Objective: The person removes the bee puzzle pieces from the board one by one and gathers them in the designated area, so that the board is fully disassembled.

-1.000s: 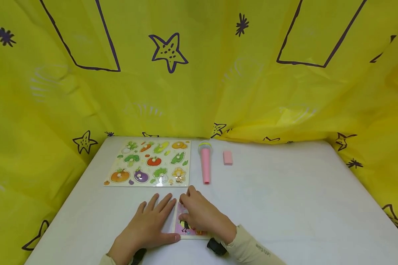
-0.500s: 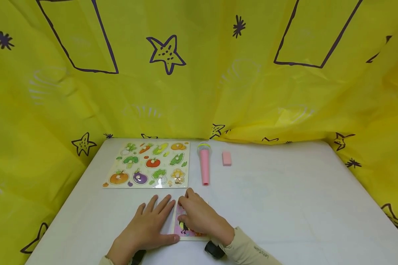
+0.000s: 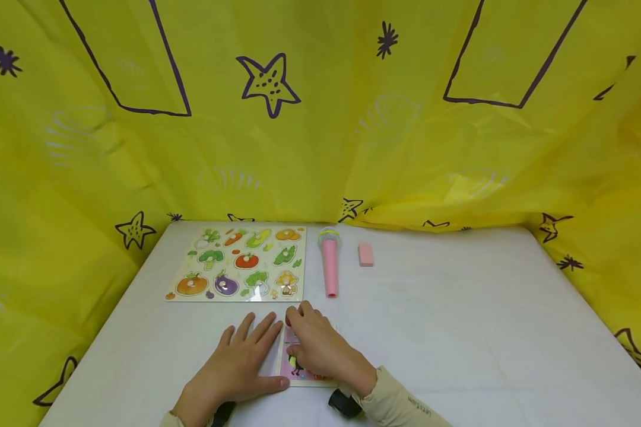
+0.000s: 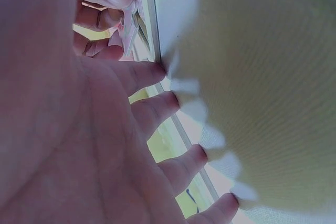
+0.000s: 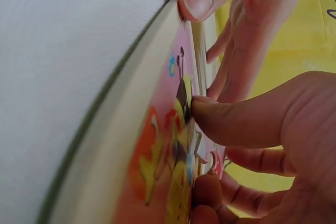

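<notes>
A small flat puzzle (image 3: pixel 299 381) with a bee picture on a pink ground, in a pale frame, lies near the front of the table. My left hand (image 3: pixel 235 367) lies spread beside it, fingers straight, with the thumb on the frame's near left corner. Over the puzzle bends my right hand (image 3: pixel 326 353), covering much of the picture. In the left wrist view its thumb and fingers pinch a thin puzzle piece (image 4: pixel 128 32), tilted up from the board. The right wrist view shows the right thumb (image 5: pixel 226 121) against the bee picture, with its other fingers curled below.
A vegetable peg board (image 3: pixel 269 243) lies behind the left hand. To its right are a pink toy microphone (image 3: pixel 330 267) and a small pink block (image 3: pixel 365 255). A yellow patterned curtain (image 3: pixel 320 148) hangs along the back and sides of the white table (image 3: pixel 459 320).
The index finger of my right hand has shifted slightly away from me at the puzzle's far edge. My left hand stays in place.
</notes>
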Tool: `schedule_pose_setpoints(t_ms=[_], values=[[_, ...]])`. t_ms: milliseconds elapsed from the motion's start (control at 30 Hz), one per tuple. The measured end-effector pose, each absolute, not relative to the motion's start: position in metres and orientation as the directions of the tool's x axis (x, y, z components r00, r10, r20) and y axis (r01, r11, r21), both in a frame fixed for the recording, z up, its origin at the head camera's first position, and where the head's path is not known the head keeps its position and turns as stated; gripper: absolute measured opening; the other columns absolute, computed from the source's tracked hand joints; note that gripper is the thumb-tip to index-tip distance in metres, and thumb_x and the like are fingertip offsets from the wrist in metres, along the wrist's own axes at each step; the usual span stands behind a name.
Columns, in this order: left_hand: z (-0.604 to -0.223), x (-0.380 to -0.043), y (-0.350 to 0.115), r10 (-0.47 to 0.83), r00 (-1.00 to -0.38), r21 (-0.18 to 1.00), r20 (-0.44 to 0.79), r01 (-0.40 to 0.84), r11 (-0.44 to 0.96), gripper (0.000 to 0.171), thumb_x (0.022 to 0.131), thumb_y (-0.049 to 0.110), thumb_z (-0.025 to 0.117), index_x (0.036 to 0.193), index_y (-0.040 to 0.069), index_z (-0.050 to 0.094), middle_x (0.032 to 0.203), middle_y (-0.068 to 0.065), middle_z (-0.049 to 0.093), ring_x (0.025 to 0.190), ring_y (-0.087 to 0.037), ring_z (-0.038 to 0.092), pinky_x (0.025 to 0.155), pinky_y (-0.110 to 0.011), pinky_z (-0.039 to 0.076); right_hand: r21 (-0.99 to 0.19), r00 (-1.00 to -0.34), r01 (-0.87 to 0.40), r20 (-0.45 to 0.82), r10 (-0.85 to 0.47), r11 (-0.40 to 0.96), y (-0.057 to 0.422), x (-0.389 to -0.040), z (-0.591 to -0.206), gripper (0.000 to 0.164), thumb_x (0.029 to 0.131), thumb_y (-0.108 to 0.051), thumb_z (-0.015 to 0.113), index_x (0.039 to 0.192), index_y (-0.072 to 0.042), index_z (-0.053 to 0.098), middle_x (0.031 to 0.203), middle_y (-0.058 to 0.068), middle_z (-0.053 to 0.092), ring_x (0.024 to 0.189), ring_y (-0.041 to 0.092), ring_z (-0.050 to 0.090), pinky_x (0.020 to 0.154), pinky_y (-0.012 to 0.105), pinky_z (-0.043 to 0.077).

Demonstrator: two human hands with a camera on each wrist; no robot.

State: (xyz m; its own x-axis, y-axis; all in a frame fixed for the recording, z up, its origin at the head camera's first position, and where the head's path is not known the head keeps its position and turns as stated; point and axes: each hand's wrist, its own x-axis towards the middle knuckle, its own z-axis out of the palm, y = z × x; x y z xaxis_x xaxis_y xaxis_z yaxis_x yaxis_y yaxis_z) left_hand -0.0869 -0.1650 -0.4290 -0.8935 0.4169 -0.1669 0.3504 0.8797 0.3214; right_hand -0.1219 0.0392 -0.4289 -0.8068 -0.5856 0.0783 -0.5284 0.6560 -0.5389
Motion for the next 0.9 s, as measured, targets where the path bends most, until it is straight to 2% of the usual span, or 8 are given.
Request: schedule_pose_setpoints(t_ms=[200,467,667,900], values=[[-0.428,-0.087,-0.164,0.416,-0.893,0.318,-0.172,0.349,0.881,0.102,0.085,0.071,0.077,0.162,0.012,0.047,0.171,-0.008,0.038,0.155,-0.049,0.027,0.115,-0.078,0.025,-0.573,-0.804,-0.528,0.1,-0.586,0.627,0.043,-0.122,-0.432,0.034,0.089,-0.006,0.086,0.113,-0.007,0.062,0.101,-0.001,0.052,0.084,0.012,0.052,0.075,0.028,0.047],[-0.428,-0.086,-0.164,0.415,-0.894,0.314,-0.167,0.351,0.882,0.105,0.084,0.071,0.078,0.164,0.013,0.044,0.17,-0.009,0.038,0.155,-0.05,0.028,0.115,-0.078,0.026,-0.625,-0.8,-0.528,0.138,-0.585,0.575,0.046,-0.123,-0.432,0.02,0.098,0.0,0.073,0.117,-0.006,0.069,0.105,-0.001,0.059,0.089,0.008,0.054,0.083,0.025,0.053],[-0.429,-0.086,-0.163,0.411,-0.896,0.317,-0.168,0.346,0.883,0.105,0.084,0.07,0.079,0.166,0.017,0.041,0.17,-0.008,0.038,0.155,-0.05,0.028,0.115,-0.078,0.025,-0.62,-0.78,-0.574,0.215,-0.587,0.535,0.047,-0.123,-0.432,0.018,0.1,0.004,0.069,0.114,-0.005,0.074,0.101,0.002,0.069,0.087,0.007,0.057,0.081,0.026,0.053],[-0.426,-0.086,-0.163,0.413,-0.894,0.322,-0.174,0.345,0.882,0.105,0.083,0.07,0.079,0.162,0.01,0.046,0.17,-0.01,0.038,0.154,-0.051,0.028,0.115,-0.078,0.025,-0.684,-0.802,-0.541,0.244,-0.545,0.489,0.055,-0.128,-0.428,0.016,0.1,0.006,0.068,0.111,-0.003,0.075,0.096,0.0,0.069,0.083,0.006,0.057,0.077,0.024,0.053]])
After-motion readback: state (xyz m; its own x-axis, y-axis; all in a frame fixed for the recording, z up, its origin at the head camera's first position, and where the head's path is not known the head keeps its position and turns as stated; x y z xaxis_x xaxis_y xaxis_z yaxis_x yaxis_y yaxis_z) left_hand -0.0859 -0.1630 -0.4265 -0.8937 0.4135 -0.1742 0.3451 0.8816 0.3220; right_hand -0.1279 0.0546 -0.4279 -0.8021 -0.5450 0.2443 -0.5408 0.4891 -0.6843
